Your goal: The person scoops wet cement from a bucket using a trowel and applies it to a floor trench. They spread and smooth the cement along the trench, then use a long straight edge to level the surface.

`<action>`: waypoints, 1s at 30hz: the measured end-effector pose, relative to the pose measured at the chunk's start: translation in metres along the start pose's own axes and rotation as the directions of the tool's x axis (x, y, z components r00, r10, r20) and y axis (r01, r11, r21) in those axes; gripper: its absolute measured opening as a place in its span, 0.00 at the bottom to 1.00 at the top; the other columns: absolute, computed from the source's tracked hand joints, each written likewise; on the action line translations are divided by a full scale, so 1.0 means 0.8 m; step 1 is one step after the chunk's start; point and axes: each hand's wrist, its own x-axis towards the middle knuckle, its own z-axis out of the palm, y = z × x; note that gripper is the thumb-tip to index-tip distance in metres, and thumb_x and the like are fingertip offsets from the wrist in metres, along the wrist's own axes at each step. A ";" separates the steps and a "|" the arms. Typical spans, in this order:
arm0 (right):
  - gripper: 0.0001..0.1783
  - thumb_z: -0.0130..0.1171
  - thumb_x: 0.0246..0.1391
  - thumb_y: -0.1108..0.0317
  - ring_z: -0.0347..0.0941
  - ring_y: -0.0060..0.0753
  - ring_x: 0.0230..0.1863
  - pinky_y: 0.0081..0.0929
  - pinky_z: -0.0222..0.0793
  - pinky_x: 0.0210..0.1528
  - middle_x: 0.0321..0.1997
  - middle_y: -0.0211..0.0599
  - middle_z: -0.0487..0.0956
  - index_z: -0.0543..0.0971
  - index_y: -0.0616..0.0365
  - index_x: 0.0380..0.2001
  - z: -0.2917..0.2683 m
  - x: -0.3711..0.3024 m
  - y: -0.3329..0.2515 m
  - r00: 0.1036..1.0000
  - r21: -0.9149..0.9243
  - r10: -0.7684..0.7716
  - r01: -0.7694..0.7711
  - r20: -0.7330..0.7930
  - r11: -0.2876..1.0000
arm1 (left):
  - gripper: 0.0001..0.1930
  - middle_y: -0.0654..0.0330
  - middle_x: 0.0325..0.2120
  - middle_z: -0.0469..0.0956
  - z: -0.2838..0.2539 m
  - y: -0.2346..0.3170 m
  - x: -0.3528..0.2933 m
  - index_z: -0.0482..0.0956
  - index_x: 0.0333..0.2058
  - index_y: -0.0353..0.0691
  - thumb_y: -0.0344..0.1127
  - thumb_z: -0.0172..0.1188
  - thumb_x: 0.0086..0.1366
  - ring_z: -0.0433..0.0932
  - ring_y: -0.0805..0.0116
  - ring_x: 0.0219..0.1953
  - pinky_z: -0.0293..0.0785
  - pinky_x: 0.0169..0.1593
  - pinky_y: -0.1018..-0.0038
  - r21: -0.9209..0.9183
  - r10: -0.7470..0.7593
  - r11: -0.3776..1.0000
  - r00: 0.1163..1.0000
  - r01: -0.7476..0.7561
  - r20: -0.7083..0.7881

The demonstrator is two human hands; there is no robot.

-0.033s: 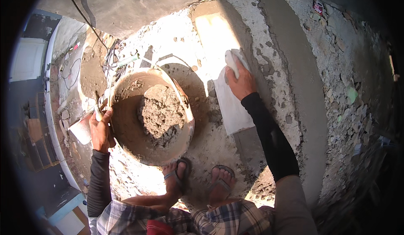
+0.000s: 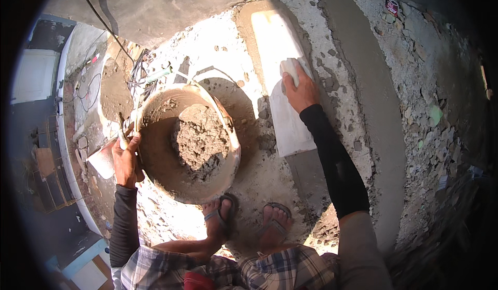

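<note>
1. One long pale float [image 2: 282,116] lies on the ground right of the bucket, flat along a grey mortar strip [image 2: 306,178] that shows past its near end.
2. Right hand [image 2: 302,93] is on top of it, fingers curled tight round the float's chunky handle [image 2: 290,70].
3. Left hand [image 2: 125,160] is over at the bucket's left rim, fingers closed on the handle of what looks like a trowel [image 2: 123,141]. Can't tell if the knuckles actually touch the rim.
4. Big round bucket [image 2: 155,178] sits between the two hands, with a lumpy heap of mortar [image 2: 199,137] inside, part sun, part shade.
5. Second smooth grey strip [image 2: 376,98] runs along to the right of the float, with broken rubble [image 2: 433,150] beyond it.
6. Sandalled feet [image 2: 273,226] just below the bucket, tangled cables [image 2: 139,74] past its far left side.
</note>
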 end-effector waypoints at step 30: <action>0.35 0.55 0.60 0.50 0.75 0.63 0.56 0.46 0.70 0.61 0.55 0.60 0.79 0.69 0.57 0.66 -0.008 -0.099 -0.002 0.976 0.145 -0.147 0.124 0.158 0.982 | 0.22 0.64 0.43 0.81 -0.012 -0.002 0.002 0.78 0.56 0.33 0.39 0.64 0.67 0.76 0.75 0.44 0.69 0.51 0.76 0.056 0.046 0.997 0.999 -0.046 0.016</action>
